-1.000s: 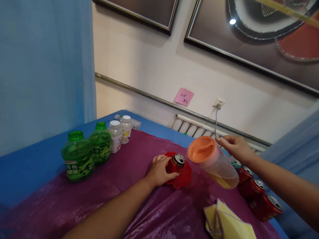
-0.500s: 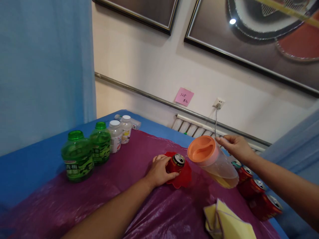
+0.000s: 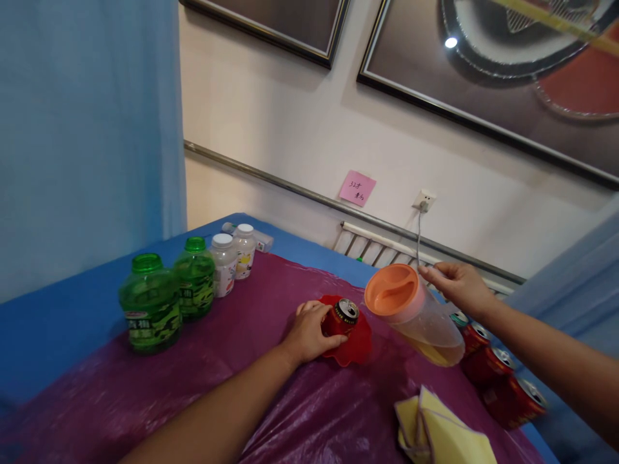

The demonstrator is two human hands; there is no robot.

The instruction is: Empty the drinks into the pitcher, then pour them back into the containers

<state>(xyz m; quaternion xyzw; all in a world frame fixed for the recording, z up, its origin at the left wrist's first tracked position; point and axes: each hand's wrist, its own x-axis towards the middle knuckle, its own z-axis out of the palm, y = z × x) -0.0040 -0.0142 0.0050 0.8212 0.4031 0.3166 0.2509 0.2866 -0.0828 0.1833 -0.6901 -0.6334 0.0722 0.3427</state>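
My left hand (image 3: 309, 332) is wrapped round a red can (image 3: 341, 319), which stands upright on a red scalloped mat (image 3: 355, 345). On the right, my right hand (image 3: 457, 283) grips a clear pitcher (image 3: 430, 328) by its handle. The pitcher is tilted to the left, its orange lid (image 3: 393, 290) towards the can, with yellowish liquid lying along its lower side. Lid and can are a little apart. No stream of liquid can be made out between them.
Two green bottles (image 3: 149, 306) and two white-capped bottles (image 3: 225, 265) stand at the left. Several red cans (image 3: 515, 399) line the right edge. A folded yellow cloth (image 3: 445, 432) lies at the front on the purple plastic sheet (image 3: 271, 283). Behind is a wall with a socket (image 3: 424, 200).
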